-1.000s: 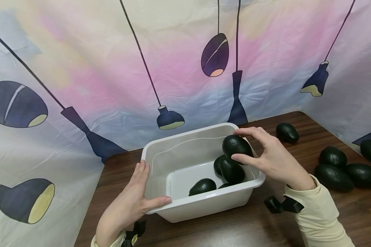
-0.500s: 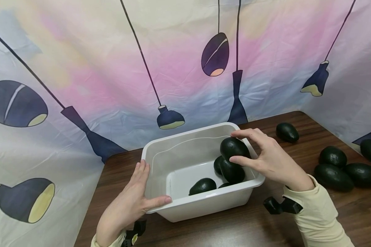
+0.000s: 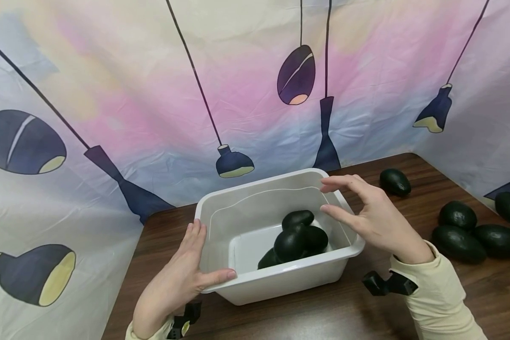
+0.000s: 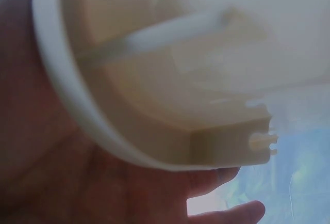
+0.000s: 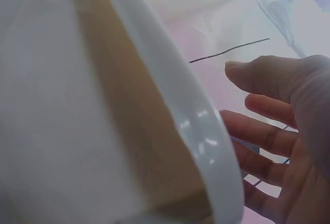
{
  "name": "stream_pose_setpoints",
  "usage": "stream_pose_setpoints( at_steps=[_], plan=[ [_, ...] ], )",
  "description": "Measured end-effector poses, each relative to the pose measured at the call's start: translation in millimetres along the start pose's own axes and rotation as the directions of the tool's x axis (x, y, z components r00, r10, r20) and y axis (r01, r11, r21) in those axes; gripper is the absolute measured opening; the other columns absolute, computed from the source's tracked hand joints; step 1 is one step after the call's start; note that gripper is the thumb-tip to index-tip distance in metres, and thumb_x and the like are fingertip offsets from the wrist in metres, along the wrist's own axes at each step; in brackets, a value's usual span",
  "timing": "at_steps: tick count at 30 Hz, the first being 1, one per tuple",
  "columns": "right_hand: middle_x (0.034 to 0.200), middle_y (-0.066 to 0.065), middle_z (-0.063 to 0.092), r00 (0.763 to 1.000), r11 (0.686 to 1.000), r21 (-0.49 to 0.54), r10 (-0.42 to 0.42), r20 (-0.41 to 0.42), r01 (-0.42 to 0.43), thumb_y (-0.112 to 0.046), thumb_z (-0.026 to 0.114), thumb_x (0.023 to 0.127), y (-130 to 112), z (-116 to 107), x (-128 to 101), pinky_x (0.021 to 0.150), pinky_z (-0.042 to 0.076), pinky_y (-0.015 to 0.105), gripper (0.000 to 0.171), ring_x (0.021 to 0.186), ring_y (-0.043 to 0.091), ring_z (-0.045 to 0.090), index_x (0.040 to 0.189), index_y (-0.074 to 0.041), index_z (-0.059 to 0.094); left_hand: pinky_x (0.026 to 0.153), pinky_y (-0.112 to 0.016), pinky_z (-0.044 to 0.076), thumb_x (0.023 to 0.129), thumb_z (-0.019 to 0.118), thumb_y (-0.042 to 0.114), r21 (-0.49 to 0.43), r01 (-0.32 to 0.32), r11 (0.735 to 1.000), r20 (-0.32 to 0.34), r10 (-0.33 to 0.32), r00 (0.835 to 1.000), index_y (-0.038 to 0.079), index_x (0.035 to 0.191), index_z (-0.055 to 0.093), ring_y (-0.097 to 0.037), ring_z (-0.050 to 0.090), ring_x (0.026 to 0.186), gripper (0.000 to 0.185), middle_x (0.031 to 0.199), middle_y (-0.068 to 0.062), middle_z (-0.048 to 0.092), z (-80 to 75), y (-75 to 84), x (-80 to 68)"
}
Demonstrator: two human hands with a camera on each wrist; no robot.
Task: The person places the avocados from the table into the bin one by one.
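Several dark green avocados lie heaped toward the right half of a white plastic basin; some partly hide others. My left hand rests against the basin's front left corner, its fingers straight along the left side and the thumb laid over the front rim. In the left wrist view that palm spans the outside of the curved rim. Over the basin's right rim hovers my right hand, thumb and fingers apart with nothing between them. The right wrist view has its fingers beside the pale rim.
To the right, several more avocados lie grouped on the dark wooden table. A single avocado sits farther back, beyond the right hand. A cloth backdrop with printed lamps hangs directly behind the table.
My right hand has let go of the avocado it held, which has dropped leftward onto the others in the basin. Those avocados have shifted. The left hand stays in place.
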State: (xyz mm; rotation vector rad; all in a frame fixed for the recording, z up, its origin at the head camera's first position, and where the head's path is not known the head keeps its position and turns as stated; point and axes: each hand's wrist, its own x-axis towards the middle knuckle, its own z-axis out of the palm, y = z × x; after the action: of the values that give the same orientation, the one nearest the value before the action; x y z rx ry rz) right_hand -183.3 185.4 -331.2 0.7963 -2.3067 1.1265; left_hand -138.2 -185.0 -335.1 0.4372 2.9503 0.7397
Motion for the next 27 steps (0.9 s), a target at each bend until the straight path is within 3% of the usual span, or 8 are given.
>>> stream_pose_setpoints(
  at_steps=[16, 27],
  plan=[
    [0.121, -0.011, 0.061, 1.0, 0.999, -0.032, 0.018, -0.023, -0.019, -0.014, 0.078, 0.083, 1.1, -7.2, -1.5, 0.092, 0.041, 0.017, 0.053, 0.112, 0.007, 0.056, 0.131, -0.026, 0.058, 0.111, -0.061, 0.016, 0.074, 0.066, 0.071, -0.008, 0.013, 1.0, 0.02, -0.013, 1.0, -0.008, 0.152, 0.013, -0.039, -0.003, 0.146, 0.123, 0.159, -0.026, 0.001, -1.7, 0.8, 1.0],
    [0.115, -0.007, 0.064, 0.986, 0.991, -0.061, 0.113, -0.122, -0.121, -0.017, 0.076, 0.086, 6.2, -22.3, -3.7, 0.084, 0.039, 0.014, 0.05, 0.11, 0.006, 0.054, 0.131, -0.029, 0.059, 0.111, -0.061, 0.018, 0.072, 0.065, 0.075, -0.007, 0.035, 0.999, 0.02, -0.035, 0.999, -0.006, 0.152, 0.012, -0.036, -0.003, 0.147, 0.126, 0.16, -0.023, 0.0, 1.1, -1.2, 0.6]
  ],
)
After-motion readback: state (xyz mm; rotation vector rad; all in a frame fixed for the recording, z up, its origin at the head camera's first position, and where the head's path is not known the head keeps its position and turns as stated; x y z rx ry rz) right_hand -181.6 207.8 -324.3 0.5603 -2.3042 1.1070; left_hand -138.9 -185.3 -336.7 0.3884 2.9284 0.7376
